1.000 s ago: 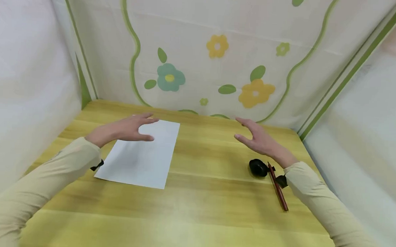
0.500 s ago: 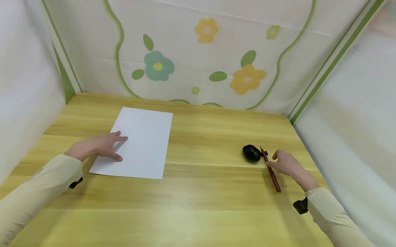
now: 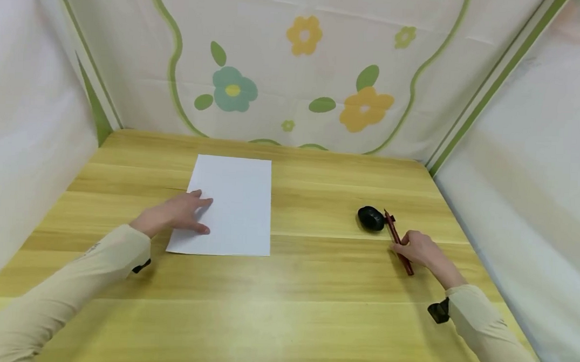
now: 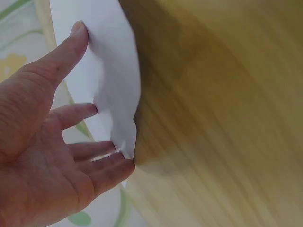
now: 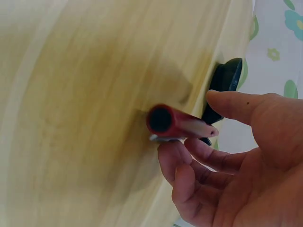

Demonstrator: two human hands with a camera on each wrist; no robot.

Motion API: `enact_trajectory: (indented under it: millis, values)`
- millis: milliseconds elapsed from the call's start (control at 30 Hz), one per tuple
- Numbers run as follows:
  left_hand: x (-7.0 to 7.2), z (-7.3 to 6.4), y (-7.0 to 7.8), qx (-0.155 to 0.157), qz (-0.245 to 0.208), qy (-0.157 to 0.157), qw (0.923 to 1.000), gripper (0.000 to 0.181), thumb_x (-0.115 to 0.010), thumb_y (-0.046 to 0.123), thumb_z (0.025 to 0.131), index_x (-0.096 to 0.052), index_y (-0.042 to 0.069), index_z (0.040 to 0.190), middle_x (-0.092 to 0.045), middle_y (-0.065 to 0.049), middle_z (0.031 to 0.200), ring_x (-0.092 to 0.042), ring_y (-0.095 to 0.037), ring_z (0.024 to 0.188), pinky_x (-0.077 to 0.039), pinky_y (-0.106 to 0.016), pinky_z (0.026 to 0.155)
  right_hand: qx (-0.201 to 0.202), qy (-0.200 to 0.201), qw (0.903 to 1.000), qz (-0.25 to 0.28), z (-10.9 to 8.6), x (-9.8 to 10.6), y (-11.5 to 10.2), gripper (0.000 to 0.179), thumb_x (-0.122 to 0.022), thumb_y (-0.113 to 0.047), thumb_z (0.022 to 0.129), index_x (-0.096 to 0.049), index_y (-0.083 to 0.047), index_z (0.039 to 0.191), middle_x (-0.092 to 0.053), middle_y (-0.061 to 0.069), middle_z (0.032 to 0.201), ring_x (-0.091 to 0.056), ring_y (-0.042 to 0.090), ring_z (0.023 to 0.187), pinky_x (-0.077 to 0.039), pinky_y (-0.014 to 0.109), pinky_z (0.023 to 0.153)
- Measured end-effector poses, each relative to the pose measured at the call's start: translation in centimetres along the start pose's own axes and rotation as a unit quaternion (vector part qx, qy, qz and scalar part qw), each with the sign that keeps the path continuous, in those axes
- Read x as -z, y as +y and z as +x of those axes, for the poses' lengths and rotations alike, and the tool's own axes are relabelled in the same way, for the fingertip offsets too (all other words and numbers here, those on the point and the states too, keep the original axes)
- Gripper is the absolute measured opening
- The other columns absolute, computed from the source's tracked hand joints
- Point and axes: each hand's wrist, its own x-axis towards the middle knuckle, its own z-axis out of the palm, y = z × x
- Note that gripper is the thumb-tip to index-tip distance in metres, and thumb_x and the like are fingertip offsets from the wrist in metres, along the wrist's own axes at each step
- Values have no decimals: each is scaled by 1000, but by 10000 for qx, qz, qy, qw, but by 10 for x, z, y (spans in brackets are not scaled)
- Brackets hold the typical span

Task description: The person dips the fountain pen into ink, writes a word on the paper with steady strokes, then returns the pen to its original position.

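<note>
A white sheet of paper (image 3: 237,205) lies on the left half of the wooden table. My left hand (image 3: 184,214) rests on its left part, fingers spread. In the left wrist view the fingertips touch the paper (image 4: 113,75), whose near edge bows up from the wood. On the right, a dark red pen (image 3: 393,231) with a pointed tip lies aslant. My right hand (image 3: 420,249) is at its lower half. In the right wrist view curled fingers of the right hand (image 5: 222,156) sit against the pen's (image 5: 177,123) clip side, and the thumb stands off it.
A black rounded object (image 3: 371,219) with a small tab sits beside the pen's tip. White cloth with printed flowers (image 3: 235,89) closes off the back of the wooden table (image 3: 275,299). Plain pale cloth (image 3: 543,159) hangs along both sides.
Both hands have come down from mid-air, the left onto the paper and the right to the pen. The paper has slid right and turned slightly. The pen stays in place.
</note>
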Motion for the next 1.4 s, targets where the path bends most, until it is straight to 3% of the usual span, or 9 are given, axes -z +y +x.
enact_trajectory:
  millis: [167, 400, 567, 700, 867, 1267, 1400]
  values:
    - [-15, -2, 31, -208, 287, 160, 9992, 81, -71, 44, 81, -41, -2, 140, -33, -38, 140, -37, -58, 124, -35, -61, 102, -126, 26, 9998, 173, 1, -7, -4, 38, -58, -35, 91, -58, 3, 85, -61, 12, 75, -53, 18, 61, -41, 29, 53]
    - [-21, 14, 77, -381, 639, -23, 9972, 83, -69, 48, 81, -40, 0, 142, -36, -35, 139, -39, -54, 124, -42, -58, 96, -157, 349, 9992, 95, -6, -9, 4, 40, -58, -35, 91, -59, 5, 86, -62, 17, 79, -52, 21, 65, -41, 31, 57]
    - [-23, 18, 100, -478, 717, -117, 9962, 84, -68, 50, 81, -39, 1, 143, -37, -34, 138, -40, -50, 124, -46, -54, 95, -204, 373, 9991, 85, -9, -10, 6, 39, -58, -35, 91, -58, 3, 83, -60, 14, 73, -52, 21, 64, -40, 32, 56]
    - [-27, 12, 102, -291, 782, -174, 9964, 85, -68, 51, 81, -38, 1, 144, -36, -33, 139, -40, -48, 124, -46, -52, 96, -159, 264, 9994, 142, -4, -9, -2, 40, -58, -37, 91, -50, -9, 63, -43, -1, 53, -38, 13, 51, -31, 28, 50]
    - [-30, 6, 100, -180, 881, -97, 9959, 86, -68, 52, 81, -38, 1, 143, -38, -32, 136, -43, -46, 120, -48, -49, 93, -98, 345, 9992, 187, 3, -8, -11, 46, -58, -35, 91, -38, -17, 53, -29, -8, 47, -27, 8, 46, -25, 24, 47]
    - [-29, 4, 101, -162, 700, -151, 9973, 84, -66, 50, 83, -35, 2, 145, -29, -34, 145, -36, -50, 129, -43, -55, 98, -132, 319, 9993, 161, 13, -6, -15, 45, -56, -30, 90, -37, -16, 52, -27, -7, 47, -28, 9, 46, -26, 24, 46]
    - [-30, 3, 101, -128, 655, -149, 9977, 84, -66, 49, 84, -34, 3, 146, -27, -33, 147, -34, -50, 131, -42, -55, 99, -220, 437, 9986, 200, 14, -7, -16, 43, -56, -30, 90, -41, -15, 53, -33, -6, 47, -33, 10, 46, -29, 25, 46]
